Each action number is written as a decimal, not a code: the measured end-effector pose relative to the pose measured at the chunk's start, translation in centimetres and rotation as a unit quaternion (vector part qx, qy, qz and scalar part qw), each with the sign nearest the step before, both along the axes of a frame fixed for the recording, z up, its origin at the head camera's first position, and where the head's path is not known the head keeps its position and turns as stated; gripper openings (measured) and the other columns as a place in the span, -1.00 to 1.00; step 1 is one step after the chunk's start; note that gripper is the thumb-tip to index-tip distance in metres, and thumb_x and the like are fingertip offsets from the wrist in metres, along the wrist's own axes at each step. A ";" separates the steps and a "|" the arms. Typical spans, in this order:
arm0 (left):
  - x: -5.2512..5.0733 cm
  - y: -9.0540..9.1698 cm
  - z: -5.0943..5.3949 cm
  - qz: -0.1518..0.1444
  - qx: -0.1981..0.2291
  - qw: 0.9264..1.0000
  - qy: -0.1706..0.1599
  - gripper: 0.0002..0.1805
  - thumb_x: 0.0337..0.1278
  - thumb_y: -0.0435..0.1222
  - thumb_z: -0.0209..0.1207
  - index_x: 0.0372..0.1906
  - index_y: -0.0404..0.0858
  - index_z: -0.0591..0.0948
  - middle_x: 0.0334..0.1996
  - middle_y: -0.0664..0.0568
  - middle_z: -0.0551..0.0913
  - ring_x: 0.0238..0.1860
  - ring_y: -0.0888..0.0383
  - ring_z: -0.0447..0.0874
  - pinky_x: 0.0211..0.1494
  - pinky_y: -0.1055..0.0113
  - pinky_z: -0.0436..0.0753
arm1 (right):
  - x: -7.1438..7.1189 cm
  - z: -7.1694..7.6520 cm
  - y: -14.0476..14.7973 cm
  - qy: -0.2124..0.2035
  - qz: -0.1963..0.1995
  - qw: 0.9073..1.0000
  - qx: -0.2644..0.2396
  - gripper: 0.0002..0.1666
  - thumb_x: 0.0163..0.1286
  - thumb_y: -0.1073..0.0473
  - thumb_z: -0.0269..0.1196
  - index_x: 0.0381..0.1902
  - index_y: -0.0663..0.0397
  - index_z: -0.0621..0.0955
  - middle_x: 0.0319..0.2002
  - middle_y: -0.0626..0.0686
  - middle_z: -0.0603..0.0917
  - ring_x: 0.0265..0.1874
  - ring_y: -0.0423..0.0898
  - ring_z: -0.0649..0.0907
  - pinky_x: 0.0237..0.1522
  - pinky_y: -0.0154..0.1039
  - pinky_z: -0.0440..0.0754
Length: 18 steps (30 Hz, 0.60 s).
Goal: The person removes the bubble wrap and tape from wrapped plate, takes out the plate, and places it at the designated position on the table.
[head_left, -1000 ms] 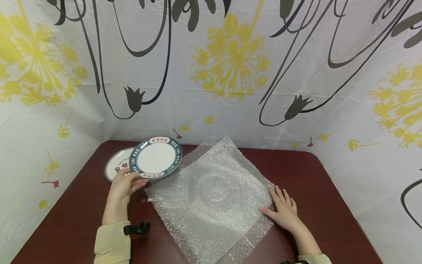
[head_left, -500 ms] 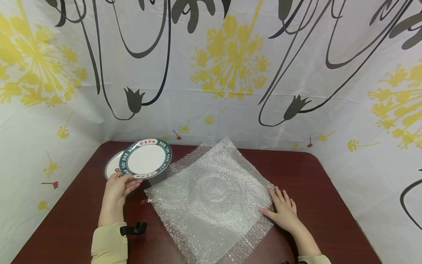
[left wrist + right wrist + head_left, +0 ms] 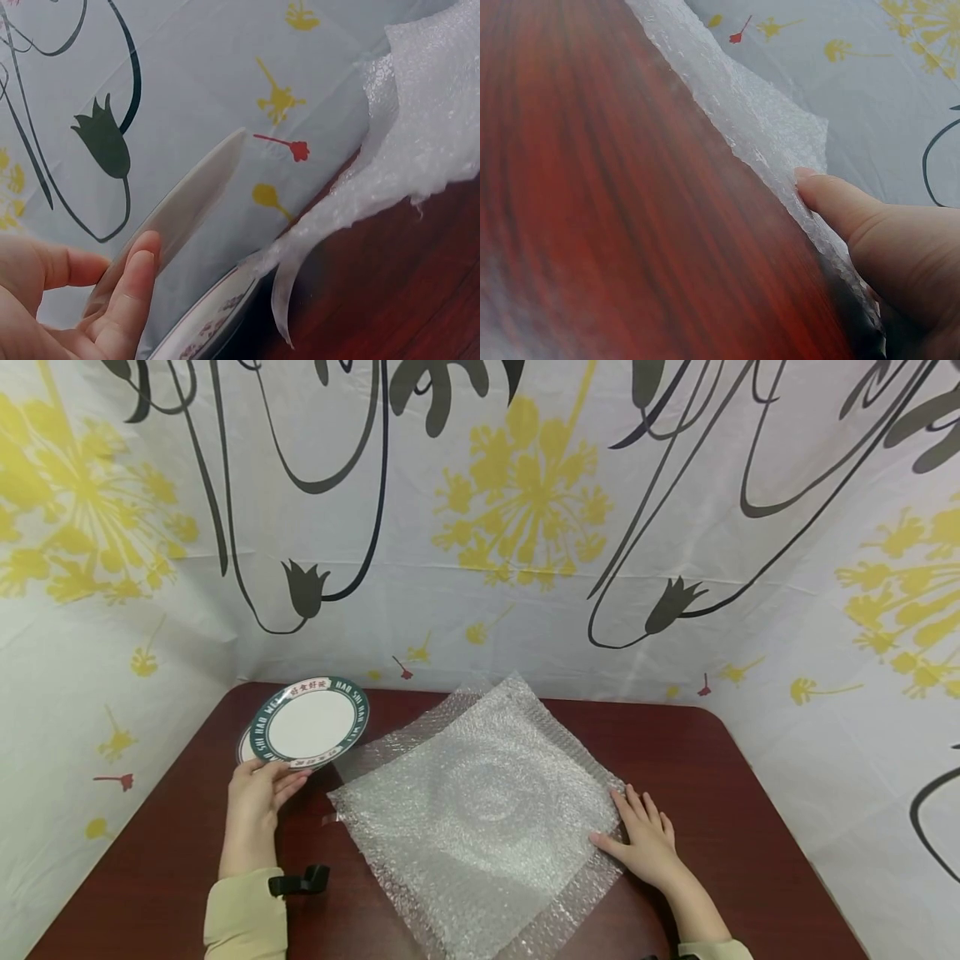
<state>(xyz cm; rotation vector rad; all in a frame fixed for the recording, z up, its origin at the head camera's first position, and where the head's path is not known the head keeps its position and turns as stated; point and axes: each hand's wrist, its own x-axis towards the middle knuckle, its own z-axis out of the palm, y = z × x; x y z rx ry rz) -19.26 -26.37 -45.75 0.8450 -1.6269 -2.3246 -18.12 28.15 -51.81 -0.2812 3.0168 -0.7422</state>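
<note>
A white plate with a green lettered rim (image 3: 311,723) is pinched at its near edge by my left hand (image 3: 258,797). In the left wrist view the plate (image 3: 187,199) is tilted and seen nearly edge-on, thumb on one face and fingers on the other. Beneath it lies a second white plate (image 3: 214,319), mostly hidden in the head view. Layered sheets of bubble wrap (image 3: 487,810) lie in the middle of the table, with faint round outlines showing. On their right corner rests my right hand (image 3: 643,843), fingers spread and straight.
The dark red-brown table (image 3: 697,760) meets a patterned cloth backdrop (image 3: 480,610) at the back and sides. A short clear strip (image 3: 331,817) sticks out at the left corner of the bubble wrap. A black strap (image 3: 300,881) is around the left sleeve.
My left hand has carried the green-rimmed plate leftward, from beside the bubble wrap to over the second plate, covering most of it. The right hand and the bubble wrap have stayed put.
</note>
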 end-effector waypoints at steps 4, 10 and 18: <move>0.0 -0.2 -0.1 0.021 0.014 1.000 -0.007 -0.53 0.34 -0.43 -0.04 0.29 -0.34 0.17 -0.42 0.04 0.58 -0.45 0.16 0.73 -0.22 0.31 0.68 | 0.0 0.0 0.0 0.000 0.000 1.000 0.001 0.12 0.20 -0.36 0.23 0.46 0.23 0.15 0.42 0.42 -0.01 0.36 0.44 -0.10 0.19 0.45 -0.21; 0.2 -0.6 -0.5 0.042 0.022 0.999 -0.019 -0.42 0.34 -0.41 -0.03 0.37 -0.31 0.07 -0.39 0.01 0.56 -0.43 0.17 0.73 -0.23 0.32 0.67 | -0.1 -0.1 0.0 0.001 0.000 1.000 0.001 0.12 0.20 -0.36 0.23 0.46 0.23 0.15 0.43 0.41 -0.01 0.36 0.43 -0.10 0.19 0.45 -0.22; 0.3 -0.8 -1.1 0.049 0.025 0.998 -0.033 -0.33 0.34 -0.40 -0.03 0.45 -0.31 -0.02 -0.30 -0.02 0.53 -0.42 0.18 0.73 -0.20 0.32 0.67 | -0.1 -0.1 0.0 0.001 0.001 1.000 0.000 0.12 0.20 -0.36 0.24 0.46 0.24 0.15 0.43 0.41 -0.02 0.37 0.43 -0.10 0.19 0.45 -0.22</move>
